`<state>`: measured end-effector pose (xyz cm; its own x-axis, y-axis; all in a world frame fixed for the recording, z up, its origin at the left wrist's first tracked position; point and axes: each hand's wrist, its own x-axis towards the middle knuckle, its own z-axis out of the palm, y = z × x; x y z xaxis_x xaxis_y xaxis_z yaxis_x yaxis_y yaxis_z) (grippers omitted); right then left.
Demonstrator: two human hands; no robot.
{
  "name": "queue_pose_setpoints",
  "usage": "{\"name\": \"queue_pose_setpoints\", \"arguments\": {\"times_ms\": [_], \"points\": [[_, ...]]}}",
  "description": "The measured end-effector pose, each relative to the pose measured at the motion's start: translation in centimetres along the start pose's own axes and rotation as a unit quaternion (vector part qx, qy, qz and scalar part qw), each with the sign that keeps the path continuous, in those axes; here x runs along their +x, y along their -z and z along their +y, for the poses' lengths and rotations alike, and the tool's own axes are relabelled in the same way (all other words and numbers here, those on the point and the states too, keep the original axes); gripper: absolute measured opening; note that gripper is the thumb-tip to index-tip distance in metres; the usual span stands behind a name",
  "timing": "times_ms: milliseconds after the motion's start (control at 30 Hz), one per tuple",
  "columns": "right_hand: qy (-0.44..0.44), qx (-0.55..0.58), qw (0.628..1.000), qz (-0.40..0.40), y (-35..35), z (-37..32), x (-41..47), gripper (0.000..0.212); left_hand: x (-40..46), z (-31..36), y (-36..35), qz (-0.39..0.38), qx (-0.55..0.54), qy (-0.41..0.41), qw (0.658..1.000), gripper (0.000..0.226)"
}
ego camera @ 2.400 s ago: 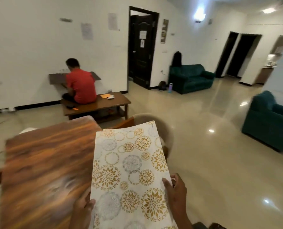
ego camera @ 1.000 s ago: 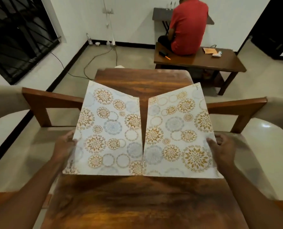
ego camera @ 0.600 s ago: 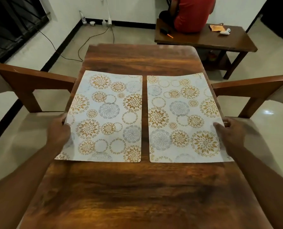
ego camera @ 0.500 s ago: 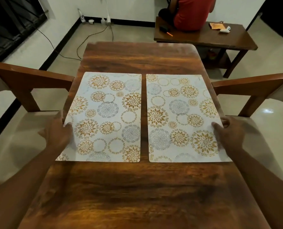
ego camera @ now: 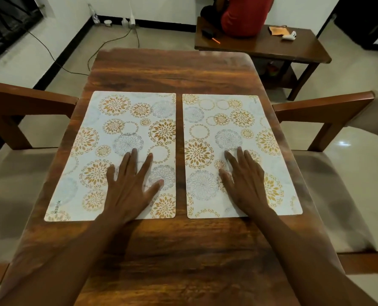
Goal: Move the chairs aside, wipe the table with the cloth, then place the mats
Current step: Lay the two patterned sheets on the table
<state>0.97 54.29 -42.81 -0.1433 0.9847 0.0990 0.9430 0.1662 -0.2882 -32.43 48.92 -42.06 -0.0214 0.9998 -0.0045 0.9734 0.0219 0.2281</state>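
Dark wood grain is showing on the table (ego camera: pixel 172 69) all round the two placemats, which are lying flat side by side at its middle with a narrow strip of bare wood between them. The left mat (ego camera: pixel 108 138) and the right mat (ego camera: pixel 245 120) are each running their long axis away from the person, toward the table's far edge, and their near edges are lining up almost level. The left hand (ego camera: pixel 130 186) is resting palm down on the near inner part of the left mat, fingers straight and spread, gripping nothing. The right hand (ego camera: pixel 245 184) is lying the same way on the right mat, fingers straight and pointing up the mat's length. Each mat is sitting directly under its own hand, so any smoothing or final nudge would likely be running forward along that long axis. The chairs (ego camera: pixel 20 102) are standing at either side of the table, their wooden arms close against its edges.
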Motion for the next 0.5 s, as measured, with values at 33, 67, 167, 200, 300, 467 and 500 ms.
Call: {"name": "queue_pose_setpoints", "arguments": {"times_ms": [33,67,167,200,300,467,500], "points": [[0.003,-0.003,1.0,-0.001,0.0,0.2,0.0,0.067,0.1,0.2,-0.1,0.0,0.001,0.001,1.0,0.083],[0.004,-0.003,1.0,-0.003,0.2,0.3,0.1,0.067,0.2,0.5,-0.1,-0.004,-0.001,0.003,1.0,0.083],[0.004,-0.005,1.0,-0.003,0.4,0.5,0.5,0.067,0.5,1.2,-0.2,-0.007,-0.006,0.009,1.0,0.084],[0.004,-0.005,1.0,-0.003,0.5,0.6,0.6,0.068,0.5,1.4,-0.2,-0.008,-0.006,0.01,1.0,0.084],[0.002,-0.007,1.0,-0.008,0.7,0.9,0.8,0.068,0.6,1.5,-0.3,-0.004,-0.001,0.01,1.0,0.084],[-0.003,-0.008,1.0,-0.007,0.6,0.9,0.8,0.067,0.4,1.4,-0.5,0.01,0.011,0.005,1.0,0.082],[-0.002,-0.01,1.0,-0.007,0.6,1.0,0.9,0.067,0.5,1.3,-0.6,0.009,0.012,0.004,1.0,0.082]]}}
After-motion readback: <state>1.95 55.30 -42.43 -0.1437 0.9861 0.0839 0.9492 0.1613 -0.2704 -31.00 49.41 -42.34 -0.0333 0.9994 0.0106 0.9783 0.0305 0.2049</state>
